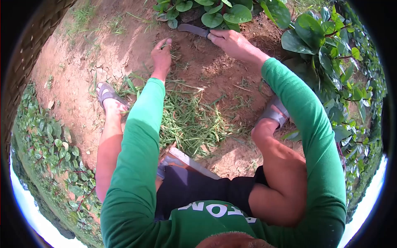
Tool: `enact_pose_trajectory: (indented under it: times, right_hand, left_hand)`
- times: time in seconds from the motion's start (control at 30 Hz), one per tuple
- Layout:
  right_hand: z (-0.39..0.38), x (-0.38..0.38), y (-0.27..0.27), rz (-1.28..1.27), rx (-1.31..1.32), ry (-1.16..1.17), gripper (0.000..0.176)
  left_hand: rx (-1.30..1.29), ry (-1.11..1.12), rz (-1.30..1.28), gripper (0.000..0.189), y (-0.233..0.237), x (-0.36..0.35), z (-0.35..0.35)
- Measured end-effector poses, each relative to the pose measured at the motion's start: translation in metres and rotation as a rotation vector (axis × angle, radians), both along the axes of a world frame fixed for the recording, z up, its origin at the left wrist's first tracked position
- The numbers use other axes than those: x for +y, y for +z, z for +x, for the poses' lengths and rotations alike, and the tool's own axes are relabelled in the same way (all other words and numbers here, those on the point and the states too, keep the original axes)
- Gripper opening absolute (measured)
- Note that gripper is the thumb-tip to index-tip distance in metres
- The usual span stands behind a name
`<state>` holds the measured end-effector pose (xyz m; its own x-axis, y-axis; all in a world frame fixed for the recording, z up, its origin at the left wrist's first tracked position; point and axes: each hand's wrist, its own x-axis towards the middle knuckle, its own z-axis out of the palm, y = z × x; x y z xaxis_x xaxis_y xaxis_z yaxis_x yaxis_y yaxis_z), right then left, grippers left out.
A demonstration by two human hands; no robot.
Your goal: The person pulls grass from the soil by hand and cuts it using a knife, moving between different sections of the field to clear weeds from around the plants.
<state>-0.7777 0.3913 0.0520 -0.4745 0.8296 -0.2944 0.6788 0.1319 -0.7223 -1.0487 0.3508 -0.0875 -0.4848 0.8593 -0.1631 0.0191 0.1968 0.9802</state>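
My right hand (228, 41) is wrapped round the handle of a knife (192, 29). Its dark, slightly curved blade points left, just above the soil and close to the leafy plants (237, 14) at the top. To the left of the blade tip, my left hand (161, 58) has its fingers pinched together. A small green bit shows at the fingertips, too small to name. Below the hands, a heap of pulled grass (190, 124) lies on the ground between my feet.
I sit low on a narrow board-like seat (186, 159). Broad-leaved plants (310, 35) grow along the right side, and another leafy row (53, 149) stands at the left. Dry, cracked soil (74, 82) with grass tufts lies beside my sandalled left foot (109, 94).
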Motion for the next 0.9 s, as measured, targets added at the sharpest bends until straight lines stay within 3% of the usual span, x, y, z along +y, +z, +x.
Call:
enact_pose_trajectory:
  times: [0.17,0.3,0.4,0.47,0.5,0.6,0.77,0.83,0.9]
  right_hand:
    - [-0.004,0.023,-0.054,-0.011,0.077,0.060,0.055]
    - [0.016,0.006,-0.016,0.043,0.053,-0.029,0.056]
    - [0.032,-0.002,0.005,-0.016,-0.019,-0.009,0.056]
    - [0.035,-0.010,0.015,-0.094,-0.023,-0.009,0.055]
    - [0.036,-0.014,0.011,-0.132,-0.004,-0.010,0.055]
    - [0.037,-0.020,0.001,-0.174,0.024,0.038,0.055]
    - [0.018,-0.022,-0.009,-0.203,0.076,-0.017,0.050]
    - [0.006,-0.021,-0.010,-0.205,0.112,-0.030,0.048]
    - [0.001,-0.013,-0.004,-0.231,0.034,-0.009,0.047]
  left_hand:
    - [0.476,-0.128,0.221,0.027,-0.010,-0.004,0.000]
    - [0.625,-0.333,0.278,0.020,0.013,-0.030,-0.010]
    - [0.713,-0.856,0.317,0.021,0.016,-0.067,-0.018]
    - [0.692,-1.026,0.110,0.025,-0.017,-0.096,-0.021]
    - [0.647,-1.059,-0.188,0.027,-0.003,-0.102,-0.016]
    - [0.676,-0.684,-0.278,0.028,-0.018,-0.104,-0.014]
    - [0.776,-0.480,-0.134,0.037,0.015,-0.058,0.012]
    - [0.784,-0.272,-0.174,0.034,0.009,-0.030,0.014]
    - [0.903,-0.337,-0.165,0.027,-0.013,-0.016,-0.007]
